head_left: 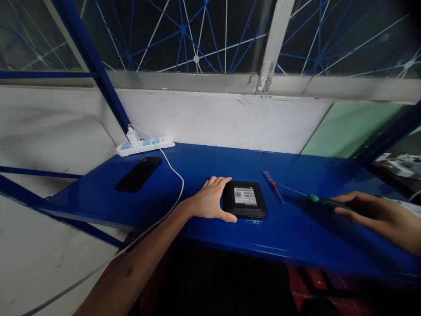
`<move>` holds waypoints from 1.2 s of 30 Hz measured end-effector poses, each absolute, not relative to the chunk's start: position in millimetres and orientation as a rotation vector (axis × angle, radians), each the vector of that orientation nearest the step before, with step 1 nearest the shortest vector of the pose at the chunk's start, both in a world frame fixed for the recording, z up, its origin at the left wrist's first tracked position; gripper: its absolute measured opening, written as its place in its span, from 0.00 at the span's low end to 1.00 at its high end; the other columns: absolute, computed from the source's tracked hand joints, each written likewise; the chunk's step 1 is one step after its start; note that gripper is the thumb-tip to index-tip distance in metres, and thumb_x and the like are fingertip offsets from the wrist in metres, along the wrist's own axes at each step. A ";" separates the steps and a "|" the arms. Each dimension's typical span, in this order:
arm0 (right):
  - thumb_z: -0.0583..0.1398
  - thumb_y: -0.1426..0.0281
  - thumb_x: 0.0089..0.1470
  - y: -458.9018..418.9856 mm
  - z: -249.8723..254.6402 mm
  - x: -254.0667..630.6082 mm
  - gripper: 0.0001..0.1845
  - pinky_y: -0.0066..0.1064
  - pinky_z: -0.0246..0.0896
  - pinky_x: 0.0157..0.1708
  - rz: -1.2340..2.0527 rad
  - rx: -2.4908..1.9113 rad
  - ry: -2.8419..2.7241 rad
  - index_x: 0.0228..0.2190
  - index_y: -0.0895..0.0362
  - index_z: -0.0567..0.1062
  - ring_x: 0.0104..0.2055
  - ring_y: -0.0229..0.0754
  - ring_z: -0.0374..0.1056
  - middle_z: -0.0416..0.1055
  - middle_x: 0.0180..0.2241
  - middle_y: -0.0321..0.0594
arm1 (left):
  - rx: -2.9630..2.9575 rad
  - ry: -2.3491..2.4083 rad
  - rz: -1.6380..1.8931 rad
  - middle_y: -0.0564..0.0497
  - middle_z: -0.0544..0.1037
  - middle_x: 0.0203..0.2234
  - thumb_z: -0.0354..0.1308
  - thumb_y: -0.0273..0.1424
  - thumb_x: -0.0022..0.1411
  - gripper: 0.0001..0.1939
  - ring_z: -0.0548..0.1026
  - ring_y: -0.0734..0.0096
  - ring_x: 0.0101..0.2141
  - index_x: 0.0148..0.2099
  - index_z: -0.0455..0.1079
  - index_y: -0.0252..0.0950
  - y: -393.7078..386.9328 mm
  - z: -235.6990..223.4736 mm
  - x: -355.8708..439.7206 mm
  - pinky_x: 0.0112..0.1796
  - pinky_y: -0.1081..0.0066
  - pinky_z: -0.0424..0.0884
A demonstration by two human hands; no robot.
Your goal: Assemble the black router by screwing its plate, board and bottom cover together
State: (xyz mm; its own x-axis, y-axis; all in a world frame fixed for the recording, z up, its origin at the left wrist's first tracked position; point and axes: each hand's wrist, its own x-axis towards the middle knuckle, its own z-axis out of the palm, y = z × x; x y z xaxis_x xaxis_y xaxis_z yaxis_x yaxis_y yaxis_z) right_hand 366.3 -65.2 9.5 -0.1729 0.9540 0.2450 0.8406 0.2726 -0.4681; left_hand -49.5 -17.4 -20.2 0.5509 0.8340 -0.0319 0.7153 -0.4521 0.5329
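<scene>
A flat black box-shaped device (245,210) with a white printed label lies on the blue table. Around its left side my left hand (210,199) is closed, thumb at the near edge and fingers at the far edge. Off to the right, my right hand (378,215) grips a screwdriver (315,198) by its green and black handle, the long thin shaft pointing left. A smaller screwdriver (273,186) with a clear handle and a red collar rests on the table between the device and my right hand.
A black phone (138,174) lies at the left of the blue table (217,162). Behind it sits a white power strip (146,145) with a plugged-in charger (133,136). The charger's white cable (179,175) runs past my left arm. Blue frame posts stand at both sides.
</scene>
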 end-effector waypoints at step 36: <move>0.46 0.54 0.64 26.7 13.4 196.9 0.26 0.36 0.60 0.30 0.535 -1.737 -2.383 0.30 0.57 0.74 0.27 0.46 0.73 0.76 0.25 0.46 | 2.473 1.161 0.209 0.33 0.62 0.61 0.71 0.52 0.42 0.60 0.60 0.40 0.62 0.69 0.48 0.30 -14.2 2.1 -23.5 0.59 0.50 0.63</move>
State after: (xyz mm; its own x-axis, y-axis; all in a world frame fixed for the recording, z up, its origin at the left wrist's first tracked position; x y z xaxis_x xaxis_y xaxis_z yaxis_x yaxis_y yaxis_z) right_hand 196.9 26.7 13.4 -0.3210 0.9427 -0.0910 0.8912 0.2682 -0.3659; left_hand -23.5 -14.2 2.1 0.6440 0.7643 -0.0337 0.7047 -0.5755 0.4149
